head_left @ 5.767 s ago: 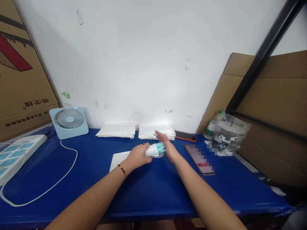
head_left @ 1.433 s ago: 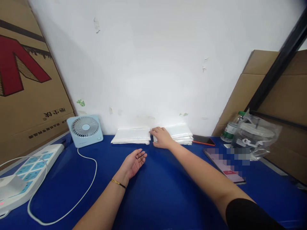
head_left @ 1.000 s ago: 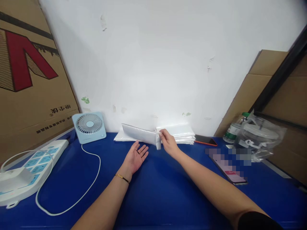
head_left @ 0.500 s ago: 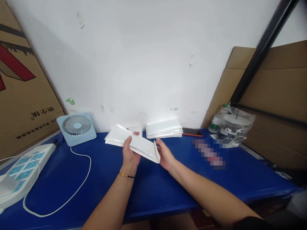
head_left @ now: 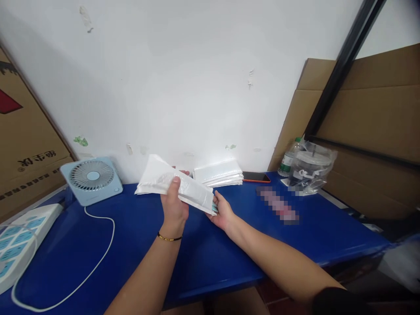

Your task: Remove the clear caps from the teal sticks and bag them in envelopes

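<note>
Clasps a long, white, glossy plastic packet [head_left: 198, 194] in the firmly wrapped left hand [head_left: 173, 208]. Holds it over the smooth blue table [head_left: 210, 262], slanting down toward the right hand [head_left: 225, 213]. Cups that half-curled hand about the near end, beside pale teal tips [head_left: 214, 208]; cannot tell whether gripping them. Has a stack of flat white packets [head_left: 219, 171] beyond the right hand and a square light-blue fan [head_left: 93, 176] left of the left.
</note>
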`<action>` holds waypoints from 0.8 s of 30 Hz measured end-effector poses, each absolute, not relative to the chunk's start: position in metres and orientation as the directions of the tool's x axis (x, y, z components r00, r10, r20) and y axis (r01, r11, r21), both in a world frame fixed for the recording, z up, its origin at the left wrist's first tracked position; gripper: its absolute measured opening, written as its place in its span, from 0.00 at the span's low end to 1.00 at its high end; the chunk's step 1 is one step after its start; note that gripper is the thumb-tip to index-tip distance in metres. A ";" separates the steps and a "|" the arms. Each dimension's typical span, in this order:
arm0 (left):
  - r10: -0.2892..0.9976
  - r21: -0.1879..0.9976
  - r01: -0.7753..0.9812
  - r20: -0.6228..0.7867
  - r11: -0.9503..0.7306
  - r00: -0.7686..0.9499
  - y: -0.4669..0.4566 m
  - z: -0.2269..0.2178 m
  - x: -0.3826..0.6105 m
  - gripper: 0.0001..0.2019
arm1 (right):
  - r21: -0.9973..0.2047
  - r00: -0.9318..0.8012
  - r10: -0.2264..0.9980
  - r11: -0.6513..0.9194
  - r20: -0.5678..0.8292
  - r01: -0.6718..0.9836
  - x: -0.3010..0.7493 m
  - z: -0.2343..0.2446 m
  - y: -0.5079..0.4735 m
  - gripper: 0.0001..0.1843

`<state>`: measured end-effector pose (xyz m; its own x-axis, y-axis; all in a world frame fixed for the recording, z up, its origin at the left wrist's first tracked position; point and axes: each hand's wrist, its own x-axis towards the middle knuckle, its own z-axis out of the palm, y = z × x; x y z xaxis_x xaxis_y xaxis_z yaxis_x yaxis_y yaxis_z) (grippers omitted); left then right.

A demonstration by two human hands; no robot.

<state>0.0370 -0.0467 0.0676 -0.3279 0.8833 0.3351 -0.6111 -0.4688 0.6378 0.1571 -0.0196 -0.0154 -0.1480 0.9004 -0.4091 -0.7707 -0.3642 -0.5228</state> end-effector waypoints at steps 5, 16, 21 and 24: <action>0.832 0.682 -0.481 0.496 -0.551 -0.249 -0.055 0.092 0.052 0.18 | -0.517 -0.169 0.908 -0.362 -0.382 -0.776 0.159 -0.017 -0.018 0.14; 0.832 0.667 -0.497 0.441 -0.555 -0.336 -0.054 0.078 0.054 0.17 | -0.866 0.068 0.980 -0.133 -0.188 -0.483 0.162 -0.027 -0.010 0.15; 0.812 0.674 -0.462 0.412 -0.577 -0.413 -0.052 0.072 0.042 0.16 | -0.999 0.218 0.975 -0.049 -0.052 -0.021 0.185 -0.031 0.002 0.17; 0.801 0.689 -0.430 0.400 -0.583 -0.446 -0.049 0.063 0.031 0.16 | -0.993 0.278 0.960 -0.023 0.010 0.115 0.207 -0.032 0.008 0.18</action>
<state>0.0307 -0.0490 0.0634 -0.4455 0.8010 0.3998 -0.4303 -0.5832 0.6890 0.2067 0.0084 -0.0320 0.2784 0.9604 0.0100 0.1148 -0.0230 -0.9931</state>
